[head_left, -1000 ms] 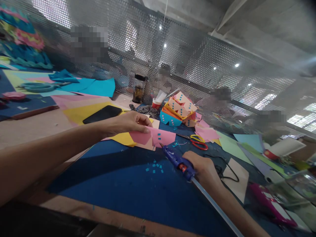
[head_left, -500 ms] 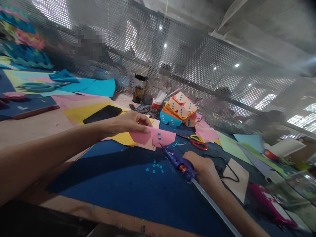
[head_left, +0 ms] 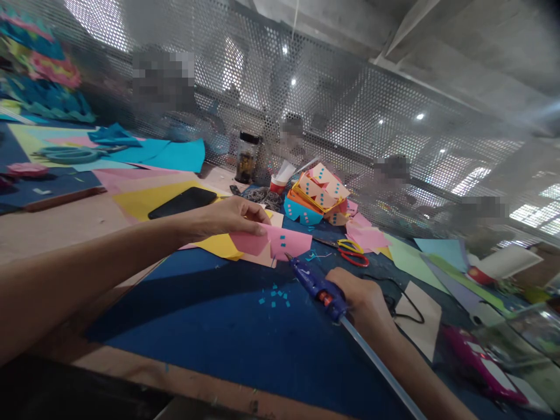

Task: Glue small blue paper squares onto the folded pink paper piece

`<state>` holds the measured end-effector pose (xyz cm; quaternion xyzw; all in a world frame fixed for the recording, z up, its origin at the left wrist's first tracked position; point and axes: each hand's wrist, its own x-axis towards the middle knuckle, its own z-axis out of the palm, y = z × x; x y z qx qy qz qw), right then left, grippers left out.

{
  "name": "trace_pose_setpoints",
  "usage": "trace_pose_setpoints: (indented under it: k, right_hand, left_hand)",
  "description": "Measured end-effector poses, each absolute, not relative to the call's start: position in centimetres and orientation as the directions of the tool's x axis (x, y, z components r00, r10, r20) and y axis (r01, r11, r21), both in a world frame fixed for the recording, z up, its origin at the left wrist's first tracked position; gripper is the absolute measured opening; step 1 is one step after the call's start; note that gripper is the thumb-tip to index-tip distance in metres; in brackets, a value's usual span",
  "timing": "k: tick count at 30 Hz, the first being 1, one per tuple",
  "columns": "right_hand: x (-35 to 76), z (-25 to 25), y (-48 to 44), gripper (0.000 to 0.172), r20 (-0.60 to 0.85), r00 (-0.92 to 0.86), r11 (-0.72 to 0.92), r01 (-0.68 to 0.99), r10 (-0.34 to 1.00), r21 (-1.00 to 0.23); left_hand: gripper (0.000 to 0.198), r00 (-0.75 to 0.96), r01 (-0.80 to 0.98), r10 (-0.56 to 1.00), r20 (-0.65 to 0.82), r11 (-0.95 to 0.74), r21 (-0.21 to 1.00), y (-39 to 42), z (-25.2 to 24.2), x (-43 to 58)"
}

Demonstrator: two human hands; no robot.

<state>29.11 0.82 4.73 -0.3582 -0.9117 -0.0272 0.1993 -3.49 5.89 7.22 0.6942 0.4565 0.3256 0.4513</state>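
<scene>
Between the thumb and fingers of my left hand (head_left: 238,217) is a cut piece of pink paper (head_left: 292,242), with small blue squares on its face. My right hand (head_left: 356,289) grips a purple glue gun (head_left: 317,286); its tip is close to the lower edge of the pink paper, and I cannot tell whether they touch. A long clear glue stick (head_left: 380,367) sticks out of the gun's back end. Several tiny blue paper squares (head_left: 274,294) lie on the blue mat (head_left: 210,344) below the paper.
Scissors with yellow and red handles (head_left: 353,252) lie behind the glue gun. Decorated paper pieces (head_left: 321,192) are piled against the perforated metal screen (head_left: 341,111). A black phone (head_left: 181,202) rests on yellow paper at left. A magenta device (head_left: 481,364) lies at right; a black cord (head_left: 413,303) loops nearby.
The glue gun's tip has shifted very slightly right and stays by the pink paper's lower edge. My left hand and the paper look almost still.
</scene>
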Motion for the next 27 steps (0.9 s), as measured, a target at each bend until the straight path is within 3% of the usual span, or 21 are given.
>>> trace_pose_setpoints:
  k: [15,17,21,27]
  right_hand:
    - [29.3,4.5,1.4,0.014,0.415,-0.640,0.743,0.651,0.647,-0.155]
    - [29.2,4.6,1.6,0.017,0.422,-0.612,0.733,0.640,0.669,-0.232]
    - [29.0,6.0,1.2,0.009,0.363,-0.557,0.661,0.563,0.747,-0.497]
    - [30.7,6.3,0.9,0.025,0.181,-0.498,0.440,0.473,0.848,-0.764]
  left_hand:
    - [0.031,0.364,0.317,0.931,0.011,-0.135,0.939,6.0,7.2,-3.5]
    - [0.030,0.358,0.324,0.934,0.014,-0.138,0.936,6.0,7.3,-3.5]
    - [0.028,0.348,0.330,0.937,0.026,-0.148,0.932,6.1,7.3,-3.6]
    - [0.026,0.314,0.311,0.949,0.025,-0.128,0.942,6.5,7.2,-3.6]
